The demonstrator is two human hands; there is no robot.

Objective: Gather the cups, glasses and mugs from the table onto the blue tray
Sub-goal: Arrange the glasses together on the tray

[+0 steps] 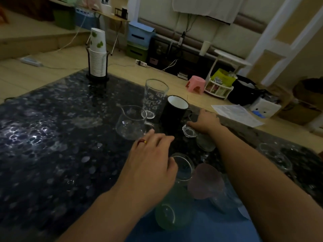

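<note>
The blue tray (206, 229) lies at the near edge, holding a greenish glass (167, 215), a clear glass (183, 167) and a pink-tinted cup (206, 182). My left hand (150, 165) rests with its fingers on the clear glass's rim. My right hand (204, 124) is closed around a small faceted clear glass (188, 131) lying tilted on the table beside a black mug (174, 110). A tall patterned glass (154, 96) and a glass pitcher (131, 122) stand behind. Another clear glass (205, 144) sits under my right wrist.
The dark speckled table (52, 137) stretches to the left. A stack of paper cups in a black holder (97, 56) stands at the far corner. A clear glass bowl (274, 156) sits at right. Past the far edge: a pink stool (195, 83), papers (236, 114), bins.
</note>
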